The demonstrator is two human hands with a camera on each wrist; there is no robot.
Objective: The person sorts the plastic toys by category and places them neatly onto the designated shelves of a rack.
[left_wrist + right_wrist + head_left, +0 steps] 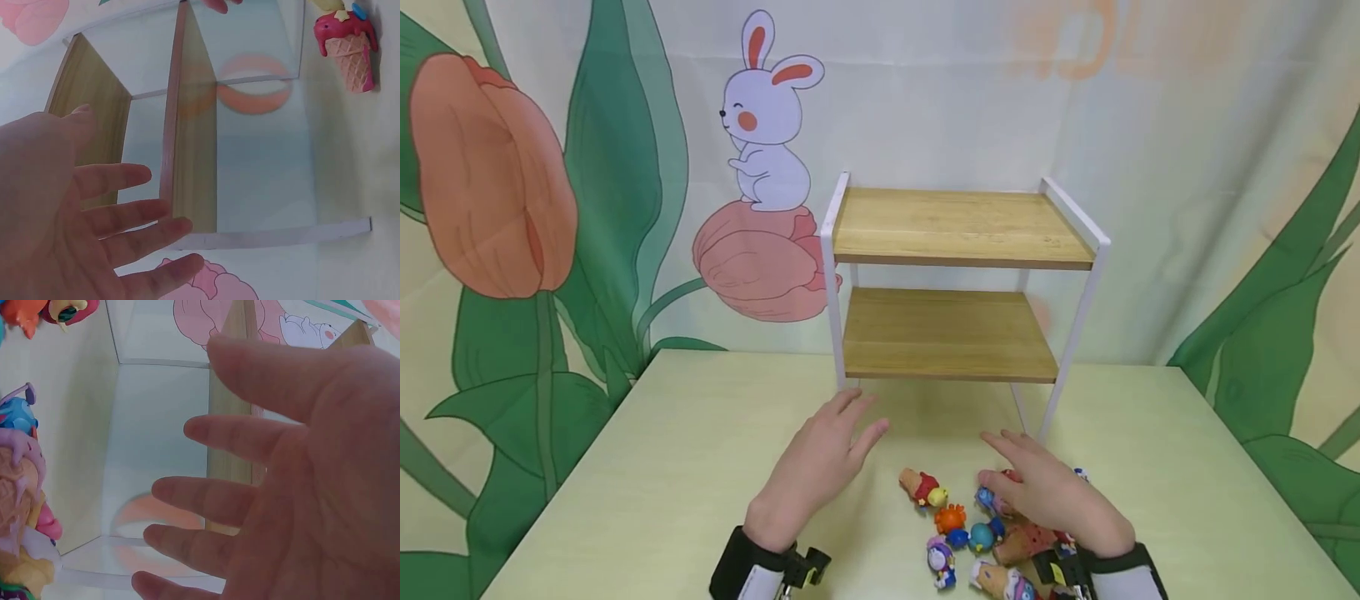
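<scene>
My left hand (820,462) hovers over the table left of the toys, fingers spread and holding nothing. The left wrist view shows its open palm before the shelf. My right hand (1052,487) is above the toy pile with its fingers extended; the right wrist view shows nothing in it. Nearest the left hand lies a small ice-cream-cone figurine (924,488) with a red top and waffle-textured cone. Beneath and beside the right hand are an orange figurine (951,518), a blue one (982,537), a purple-and-white one (941,562) and several more, partly hidden by the hand.
A two-tier shelf (955,333) with wooden boards and white side frames stands at the back of the pale table (647,483). Behind it hangs a curtain-like backdrop (940,108) printed with tulips and a rabbit.
</scene>
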